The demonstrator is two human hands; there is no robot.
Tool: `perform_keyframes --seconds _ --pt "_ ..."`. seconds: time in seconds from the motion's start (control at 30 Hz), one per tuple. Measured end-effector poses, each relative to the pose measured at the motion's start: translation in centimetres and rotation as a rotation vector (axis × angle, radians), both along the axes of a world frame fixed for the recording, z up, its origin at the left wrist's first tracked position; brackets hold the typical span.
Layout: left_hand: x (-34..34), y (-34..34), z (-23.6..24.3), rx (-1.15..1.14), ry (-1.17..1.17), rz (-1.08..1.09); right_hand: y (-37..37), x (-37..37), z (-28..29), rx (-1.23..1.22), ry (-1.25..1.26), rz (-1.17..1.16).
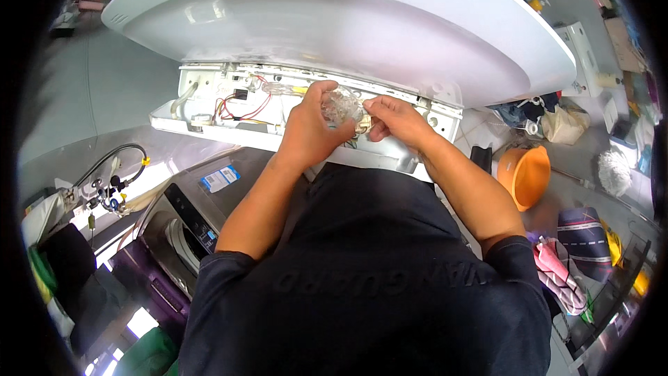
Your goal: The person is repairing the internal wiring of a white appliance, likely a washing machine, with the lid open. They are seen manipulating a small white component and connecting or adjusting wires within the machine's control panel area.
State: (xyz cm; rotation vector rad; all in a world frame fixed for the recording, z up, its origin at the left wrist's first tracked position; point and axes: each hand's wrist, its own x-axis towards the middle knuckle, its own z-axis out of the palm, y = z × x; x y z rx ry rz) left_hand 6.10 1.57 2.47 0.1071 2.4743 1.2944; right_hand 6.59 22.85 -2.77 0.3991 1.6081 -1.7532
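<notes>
A crumpled clear plastic bag or wrap (342,107) sits over the open white appliance housing (257,138). My left hand (311,123) curls round its left side, thumb below and fingers above. At the right edge of the plastic, my right hand (398,120) has its thumb and fingers pinched together; what lies between them is too small to make out. Red and other thin wires (243,115) run through the housing to the left of my hands. What is inside the plastic cannot be told.
A large glossy white panel (334,35) rises just beyond the housing. To the left stands a front-loading washing machine (182,233), with a black hose (115,155) near it. On the right are an orange bucket (523,177), bundled cloth (559,271) and a metal rack (612,299).
</notes>
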Motion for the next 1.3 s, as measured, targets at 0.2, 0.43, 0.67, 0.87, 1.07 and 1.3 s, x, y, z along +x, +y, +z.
perform_keyframes --seconds 0.2,0.43,0.67,0.87,1.07,1.3 --pt "-0.7 -0.5 0.6 0.159 -0.168 0.102 -0.1 -0.4 0.0 0.021 -0.001 0.016" --pt "-1.6 -1.5 -0.4 0.406 -0.147 0.159 0.0 0.1 -0.8 0.058 0.037 -0.057" --pt "-2.2 -1.9 -0.2 0.337 -0.293 0.058 0.1 0.4 -0.5 0.053 0.052 -0.110" --pt "-2.6 -1.2 -0.3 0.372 -0.408 0.132 0.2 0.4 -0.5 0.054 0.059 -0.102" --pt "-2.4 -1.1 -0.6 0.177 -0.243 0.153 0.2 0.5 -0.3 0.039 0.061 -0.093" --pt "-2.4 -1.2 -0.2 -0.077 0.020 0.035 0.4 0.1 -0.3 0.026 0.046 -0.068"
